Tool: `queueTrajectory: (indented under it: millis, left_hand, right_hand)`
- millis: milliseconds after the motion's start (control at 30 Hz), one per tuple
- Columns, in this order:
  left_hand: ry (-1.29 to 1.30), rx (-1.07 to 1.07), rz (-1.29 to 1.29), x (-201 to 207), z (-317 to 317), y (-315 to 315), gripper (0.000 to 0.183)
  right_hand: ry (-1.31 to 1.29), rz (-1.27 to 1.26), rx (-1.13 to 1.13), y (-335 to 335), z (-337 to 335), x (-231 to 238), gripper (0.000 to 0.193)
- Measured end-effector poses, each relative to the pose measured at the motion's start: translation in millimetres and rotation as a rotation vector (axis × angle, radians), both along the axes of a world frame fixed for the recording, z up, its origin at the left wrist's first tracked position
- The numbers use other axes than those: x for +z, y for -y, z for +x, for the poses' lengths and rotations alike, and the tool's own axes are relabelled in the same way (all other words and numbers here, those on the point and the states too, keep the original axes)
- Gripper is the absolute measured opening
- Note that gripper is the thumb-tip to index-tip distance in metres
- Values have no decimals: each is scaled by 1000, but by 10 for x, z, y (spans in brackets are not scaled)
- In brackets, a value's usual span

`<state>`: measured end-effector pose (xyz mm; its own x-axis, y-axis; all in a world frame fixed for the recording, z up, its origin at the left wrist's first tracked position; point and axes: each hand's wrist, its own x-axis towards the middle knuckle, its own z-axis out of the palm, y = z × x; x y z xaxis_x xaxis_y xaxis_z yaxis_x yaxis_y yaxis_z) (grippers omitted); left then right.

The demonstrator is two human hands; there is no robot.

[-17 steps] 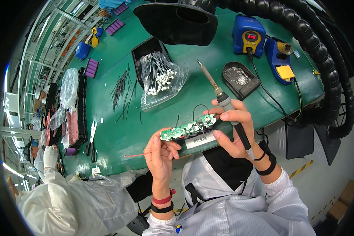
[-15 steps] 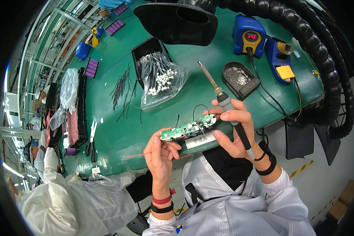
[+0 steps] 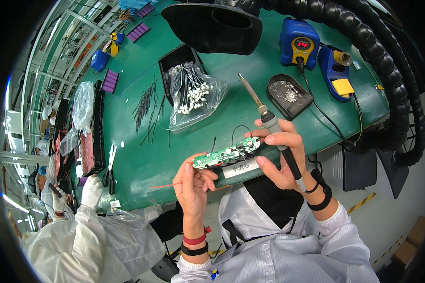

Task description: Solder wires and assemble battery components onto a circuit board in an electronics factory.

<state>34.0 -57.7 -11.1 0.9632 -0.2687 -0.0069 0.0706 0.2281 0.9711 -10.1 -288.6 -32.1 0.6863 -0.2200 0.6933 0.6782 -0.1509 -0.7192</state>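
Note:
A long green circuit board [image 3: 225, 155] with wires on it lies across my two hands at the near edge of the bench. My left hand [image 3: 192, 183] grips its left end between thumb and fingers; a red wire [image 3: 161, 187] sticks out to the left of that hand. In my right hand [image 3: 284, 146] is a soldering iron [image 3: 270, 120], held like a pen, its tip pointing up and away from the board. The right fingertips are close to the board's right end; whether they touch it I cannot tell. A white label [image 3: 241, 168] sits just behind the board.
A black bin [image 3: 165, 70] holds bagged white-plugged wires [image 3: 193, 98]. Loose black wires [image 3: 145, 104] and scissors [image 3: 110, 170] lie left. Back right are a blue soldering station [image 3: 299, 41], an iron stand [image 3: 335, 70] and a solder-scrap tray [image 3: 292, 96]. A black fume hood [image 3: 212, 28] hangs overhead.
My hands, the board and the soldering iron stay in place. At the left, a co-worker's white-gloved hand has moved right toward the scissors, and a second gloved hand now shows.

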Motion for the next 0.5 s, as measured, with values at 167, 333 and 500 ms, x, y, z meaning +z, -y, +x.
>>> queueTrajectory:
  millis: [167,333,500]
  left_hand:
    - [0,11,-3,14,-16,4,46]
    - [-1,7,-8,13,-1,5,46]
    - [-20,-15,-20,14,5,-18,46]
  right_hand:
    - [0,-5,-3,-5,-12,9,49]
    - [-4,-15,2,7,-3,15,51]
    - [-26,-54,51,44,-10,1,54]
